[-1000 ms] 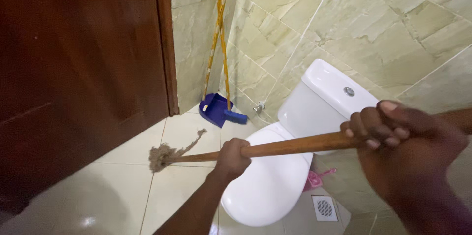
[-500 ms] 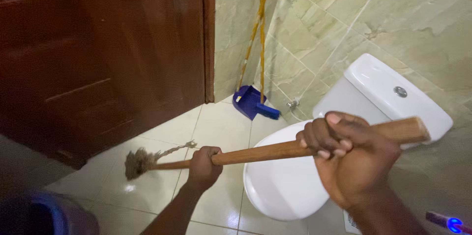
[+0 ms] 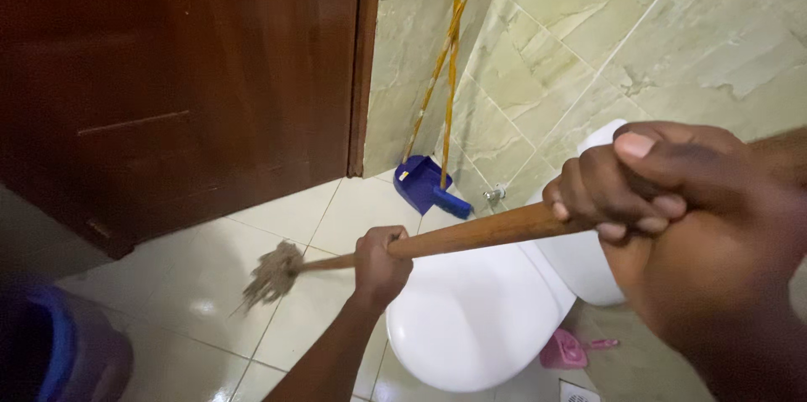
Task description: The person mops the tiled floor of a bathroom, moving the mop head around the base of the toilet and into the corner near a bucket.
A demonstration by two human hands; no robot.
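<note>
I hold a mop with a brown wooden handle (image 3: pixel 471 232) in both hands. My left hand (image 3: pixel 380 264) grips the handle low down, over the pale floor tiles. My right hand (image 3: pixel 672 200) is closed around the handle's upper end, close to the camera. The stringy brown mop head (image 3: pixel 271 276) rests on the wet, shiny floor (image 3: pixel 210 259) in front of the dark wooden door (image 3: pixel 185 82). The handle passes over the closed white lid of the toilet (image 3: pixel 471 318).
A blue dustpan (image 3: pixel 418 183) and a blue brush on yellow poles (image 3: pixel 450 74) lean in the tiled corner. A blue bucket (image 3: pixel 59 351) sits at the lower left. A pink object (image 3: pixel 567 350) lies on the floor right of the toilet. Green tiled walls enclose the space.
The mop head has slid right and nearer across the floor. My right hand rose closer to the camera and now hides the toilet tank. The view shifted slightly.
</note>
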